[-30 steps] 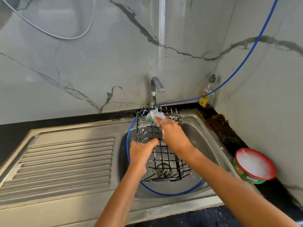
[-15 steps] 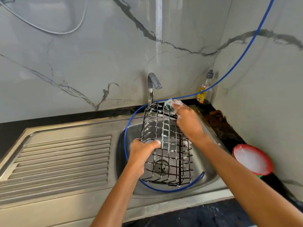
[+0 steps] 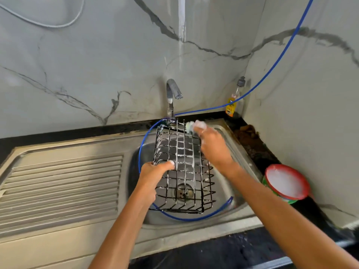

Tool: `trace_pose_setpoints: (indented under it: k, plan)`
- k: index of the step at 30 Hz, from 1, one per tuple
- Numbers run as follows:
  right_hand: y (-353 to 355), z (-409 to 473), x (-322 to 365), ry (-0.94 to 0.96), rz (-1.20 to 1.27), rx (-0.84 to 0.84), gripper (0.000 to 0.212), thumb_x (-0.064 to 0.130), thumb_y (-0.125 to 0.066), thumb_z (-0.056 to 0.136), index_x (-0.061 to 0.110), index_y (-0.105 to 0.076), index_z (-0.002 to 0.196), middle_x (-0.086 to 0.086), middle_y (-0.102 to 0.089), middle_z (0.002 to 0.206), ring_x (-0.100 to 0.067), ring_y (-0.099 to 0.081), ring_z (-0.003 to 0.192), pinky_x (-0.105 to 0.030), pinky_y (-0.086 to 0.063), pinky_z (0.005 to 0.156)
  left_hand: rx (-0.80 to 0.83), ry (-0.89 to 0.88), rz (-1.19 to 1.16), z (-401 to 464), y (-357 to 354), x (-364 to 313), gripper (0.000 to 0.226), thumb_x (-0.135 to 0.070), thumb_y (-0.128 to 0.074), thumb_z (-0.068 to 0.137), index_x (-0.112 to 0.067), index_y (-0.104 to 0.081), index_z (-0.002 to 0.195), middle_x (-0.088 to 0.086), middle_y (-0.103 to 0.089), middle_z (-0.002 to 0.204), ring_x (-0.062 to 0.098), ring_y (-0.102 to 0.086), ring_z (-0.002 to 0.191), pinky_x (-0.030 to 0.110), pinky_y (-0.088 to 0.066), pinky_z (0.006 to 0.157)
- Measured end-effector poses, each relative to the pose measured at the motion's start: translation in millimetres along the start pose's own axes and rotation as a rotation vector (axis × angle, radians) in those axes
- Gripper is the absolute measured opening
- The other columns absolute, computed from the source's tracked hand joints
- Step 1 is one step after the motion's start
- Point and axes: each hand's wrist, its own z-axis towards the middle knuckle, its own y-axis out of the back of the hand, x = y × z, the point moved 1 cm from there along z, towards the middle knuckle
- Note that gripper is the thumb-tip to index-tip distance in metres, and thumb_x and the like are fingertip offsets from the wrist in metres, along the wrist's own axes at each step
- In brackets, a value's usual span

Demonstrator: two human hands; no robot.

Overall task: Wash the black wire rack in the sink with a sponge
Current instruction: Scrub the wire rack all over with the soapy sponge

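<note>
Black wire rack [image 3: 183, 167] mid-scrub, propped in the stainless steel sink basin [image 3: 223, 193], far end tilted up by the tap.
My left hand [image 3: 153, 175] grips its near-left edge; my right hand [image 3: 211, 146] pinches the foamy green-white sponge [image 3: 190, 127] against the far rim. Suds on the upper wires only, so I judge the lower half and sides come next: drag the sponge toward me, keep my left clamped.
</note>
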Motion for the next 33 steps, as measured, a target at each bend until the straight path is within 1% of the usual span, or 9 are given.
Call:
trace_pose_setpoints:
  k: [5,8,10,14,19,22,23,27,33]
  plan:
    - [7,-4,2,-0.059,-0.059,0.123,0.056,-0.013,-0.035,0.089,0.018,-0.053,0.133,-0.013,-0.061,0.122,-0.019,-0.061,0.084,-0.018,-0.050,0.074,-0.027,0.022,-0.054,-6,-7,-4,0.018,-0.023,-0.074,0.078,-0.012,-0.060,0.082,0.006,-0.064,0.098,0.030,-0.051,0.121,0.044,-0.038,0.098]
    - [4,-72,16,-0.020,0.036,0.228,0.055,-0.008,-0.038,0.092,0.024,-0.052,0.134,-0.006,-0.057,0.131,-0.013,-0.063,0.093,-0.011,-0.046,0.085,-0.084,0.046,-0.167,2,-4,-7,0.023,-0.025,-0.074,0.079,-0.008,-0.060,0.086,0.021,-0.054,0.134,0.036,-0.044,0.130,0.049,-0.032,0.106]
    - [2,-113,16,-0.020,0.117,0.278,0.055,-0.007,-0.041,0.091,0.027,-0.055,0.132,-0.004,-0.053,0.136,-0.017,-0.062,0.106,-0.014,-0.042,0.094,-0.092,0.039,-0.201,7,-1,-6,0.033,-0.024,-0.074,0.079,-0.003,-0.061,0.101,0.020,-0.054,0.134,0.034,-0.045,0.128,0.048,-0.032,0.104]
    - [0,-95,3,-0.027,0.155,0.142,0.061,-0.016,-0.043,0.083,0.026,-0.062,0.124,-0.002,-0.048,0.142,-0.014,-0.049,0.125,-0.021,-0.034,0.108,-0.089,0.040,-0.152,6,-8,-4,0.025,-0.024,-0.072,0.080,-0.007,-0.061,0.094,0.020,-0.053,0.136,0.036,-0.043,0.131,0.051,-0.030,0.108]
    - [-1,-7,-9,-0.240,0.154,-0.081,0.052,-0.012,-0.042,0.086,0.009,-0.054,0.132,-0.013,-0.052,0.137,-0.027,-0.056,0.116,-0.030,-0.049,0.096,-0.005,0.038,-0.098,-3,-25,-5,0.015,-0.023,-0.072,0.079,-0.016,-0.059,0.080,0.002,-0.053,0.080,0.020,-0.043,0.090,0.041,-0.039,0.094]
    - [2,0,16,-0.175,0.166,-0.108,0.044,-0.011,-0.039,0.092,0.009,-0.058,0.127,-0.009,-0.060,0.125,-0.002,-0.056,0.069,-0.007,-0.048,0.059,-0.030,0.052,-0.083,-4,-30,-7,0.023,-0.026,-0.072,0.078,-0.011,-0.063,0.093,0.009,-0.062,0.101,0.032,-0.053,0.114,0.048,-0.037,0.103]
    - [-1,-7,29,-0.084,0.164,-0.086,0.044,-0.011,-0.038,0.093,0.011,-0.060,0.124,-0.007,-0.059,0.126,0.002,-0.051,0.067,-0.002,-0.044,0.058,-0.044,0.049,-0.091,-3,-30,-9,0.026,-0.028,-0.072,0.078,-0.009,-0.065,0.096,0.010,-0.063,0.104,0.035,-0.050,0.122,0.049,-0.037,0.103]
    - [0,-28,50,0.114,0.219,0.105,0.048,-0.011,-0.044,0.090,0.012,-0.057,0.130,-0.013,-0.053,0.136,-0.021,-0.056,0.118,-0.021,-0.038,0.103,-0.074,0.011,-0.104,1,-26,-13,0.019,-0.027,-0.071,0.080,-0.011,-0.067,0.090,0.005,-0.064,0.084,0.031,-0.057,0.100,0.039,-0.040,0.082]
    - [5,36,32,0.015,0.135,-0.074,0.045,-0.007,-0.043,0.089,0.012,-0.061,0.126,-0.009,-0.057,0.133,-0.027,-0.050,0.124,-0.033,-0.040,0.105,-0.047,-0.018,-0.077,-10,-36,-16,0.025,-0.017,-0.076,0.074,-0.008,-0.064,0.094,-0.001,-0.065,0.087,0.011,-0.056,0.079,0.026,-0.035,0.061]
